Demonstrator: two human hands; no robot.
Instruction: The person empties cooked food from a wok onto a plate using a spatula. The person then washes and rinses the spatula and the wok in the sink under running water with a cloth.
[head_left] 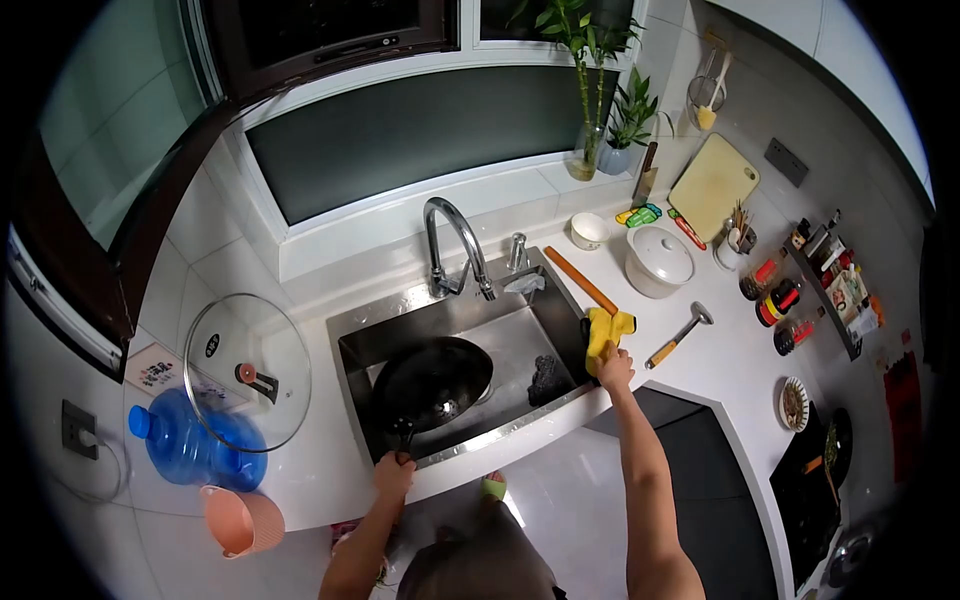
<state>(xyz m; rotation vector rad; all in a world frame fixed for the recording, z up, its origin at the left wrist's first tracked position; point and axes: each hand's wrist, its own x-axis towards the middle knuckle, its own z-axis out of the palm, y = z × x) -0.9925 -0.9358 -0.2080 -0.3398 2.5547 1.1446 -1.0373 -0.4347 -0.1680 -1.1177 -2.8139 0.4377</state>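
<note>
A black wok (433,382) lies tilted in the left part of the steel sink (510,345). My left hand (394,474) is closed around the wok's handle at the sink's front edge. On the counter just right of the sink, my right hand (614,368) grips a yellow cloth (607,332), its fingers partly hidden by the cloth. A dark scrubber (547,380) rests on the sink floor, between the wok and the cloth. The chrome faucet (455,235) stands behind the sink, and no water stream shows.
Left of the sink are a glass lid (247,372), a blue water jug (200,440) and a pink basket (243,522). To the right are a wooden stick (580,279), a white lidded pot (659,260), a ladle (680,334) and a small bowl (589,231).
</note>
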